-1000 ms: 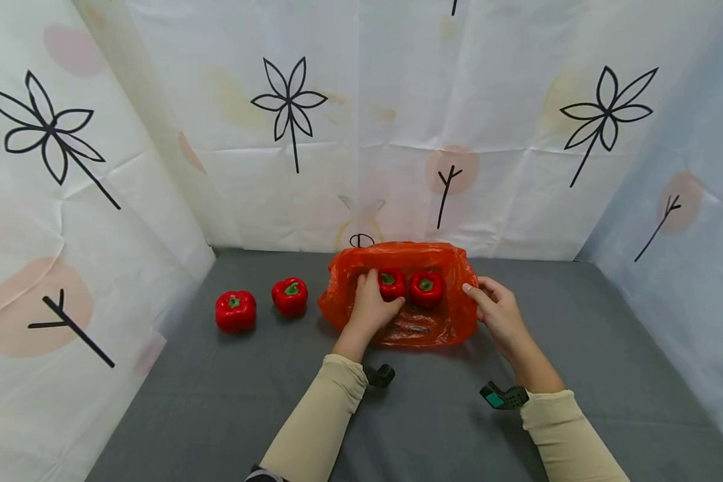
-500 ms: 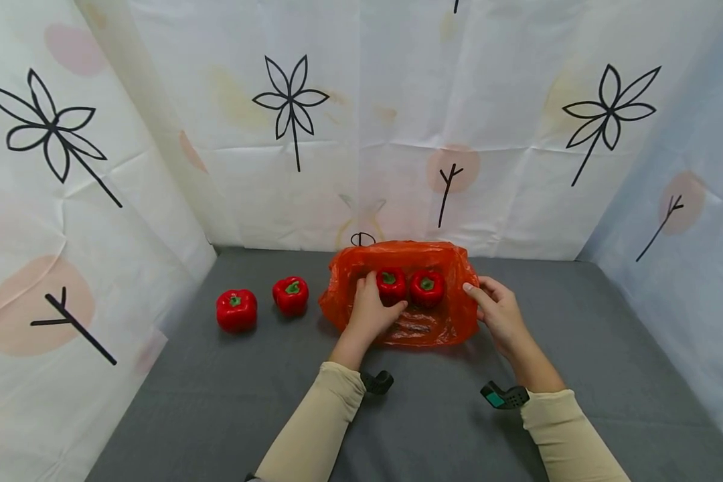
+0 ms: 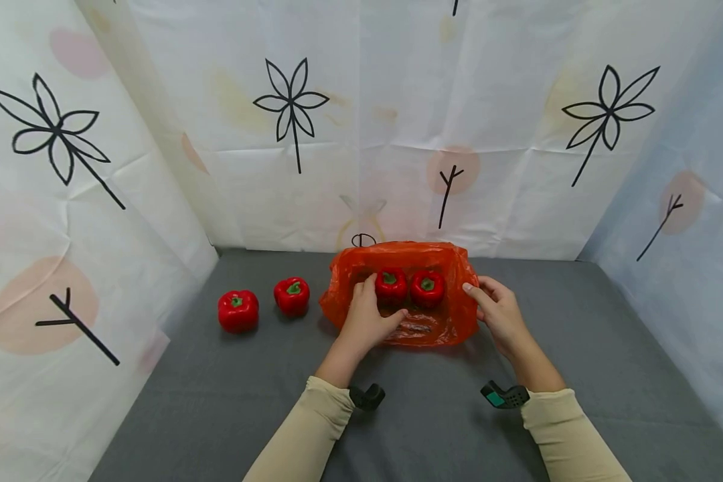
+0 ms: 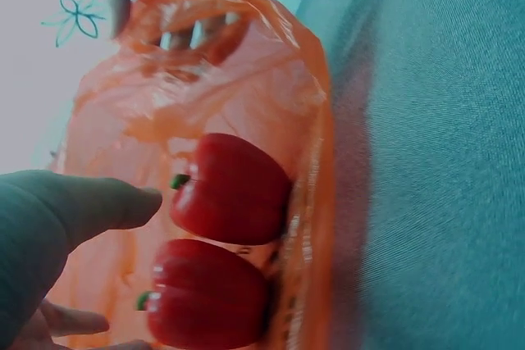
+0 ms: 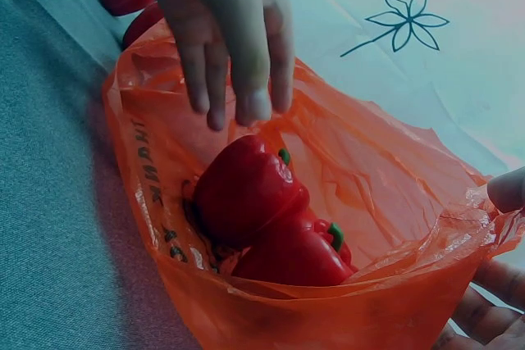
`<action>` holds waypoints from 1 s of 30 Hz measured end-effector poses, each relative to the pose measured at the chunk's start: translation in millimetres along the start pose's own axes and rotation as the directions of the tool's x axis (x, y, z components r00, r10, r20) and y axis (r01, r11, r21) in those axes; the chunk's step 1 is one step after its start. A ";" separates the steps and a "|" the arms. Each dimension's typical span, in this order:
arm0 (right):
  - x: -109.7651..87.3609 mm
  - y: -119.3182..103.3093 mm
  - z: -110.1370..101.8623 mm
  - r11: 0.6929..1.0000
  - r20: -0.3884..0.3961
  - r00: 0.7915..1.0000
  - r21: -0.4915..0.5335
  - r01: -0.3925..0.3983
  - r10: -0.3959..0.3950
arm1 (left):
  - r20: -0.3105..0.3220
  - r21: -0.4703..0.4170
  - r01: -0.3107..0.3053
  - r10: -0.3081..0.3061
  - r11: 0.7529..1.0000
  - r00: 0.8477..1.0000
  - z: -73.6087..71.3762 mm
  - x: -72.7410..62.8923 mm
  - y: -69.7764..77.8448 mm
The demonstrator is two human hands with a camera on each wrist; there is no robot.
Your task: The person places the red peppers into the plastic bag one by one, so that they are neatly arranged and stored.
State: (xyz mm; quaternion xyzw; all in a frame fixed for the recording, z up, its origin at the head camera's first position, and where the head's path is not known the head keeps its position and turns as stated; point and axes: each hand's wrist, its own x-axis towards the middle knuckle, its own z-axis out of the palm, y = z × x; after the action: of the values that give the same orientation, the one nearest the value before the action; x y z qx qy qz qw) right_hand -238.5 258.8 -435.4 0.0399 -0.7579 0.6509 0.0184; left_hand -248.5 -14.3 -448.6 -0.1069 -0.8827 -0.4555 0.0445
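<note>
An orange plastic bag [image 3: 440, 331] lies with its mouth spread wide. Two red bell peppers sit side by side in it, the left pepper [image 3: 391, 288] and the right pepper [image 3: 428, 289], green stems showing. My left hand [image 3: 364, 321] hovers at the bag's mouth beside the left pepper, thumb and fingers spread; the right wrist view shows its fingertips [image 5: 256, 107] just above that pepper, holding nothing. At the bag's right edge my right hand [image 3: 500, 314] pinches the plastic between thumb and fingers, and some of those fingers show behind the film.
Left of the bag, two more red bell peppers stand on the grey cloth-covered table [image 3: 241, 395], one pepper [image 3: 292, 297] near the bag and one pepper [image 3: 237, 312] farther left. Printed white curtains [image 3: 506, 214] enclose the back and sides.
My left hand has let go of the left pepper in the bag; its fingers have opened wider and drawn back slightly toward me. My right hand stays on the bag's edge.
</note>
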 end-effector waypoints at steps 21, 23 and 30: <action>0.3 -3.0 4.4 1.000 -0.003 1.000 -0.022 -0.013 0.013 | -0.335 -0.015 -0.229 0.211 0.973 0.918 -81.3 -16.3 -0.9; -0.1 -3.4 4.4 1.000 -0.004 1.000 -0.014 -0.010 0.010 | -0.360 0.005 -0.205 0.193 0.979 0.913 -90.2 -14.8 -7.0; -2.4 -2.9 3.3 1.000 -0.008 1.000 0.015 -0.002 0.002 | -0.427 0.046 -0.097 0.108 0.994 0.898 -115.7 -15.1 -23.8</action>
State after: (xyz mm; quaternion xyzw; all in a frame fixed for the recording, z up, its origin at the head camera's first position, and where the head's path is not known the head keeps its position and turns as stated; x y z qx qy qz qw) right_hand -235.8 255.2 -433.2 0.0366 -0.7529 0.6568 0.0205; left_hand -241.4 -124.0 -402.9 -0.0498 -0.8497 -0.4543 0.2628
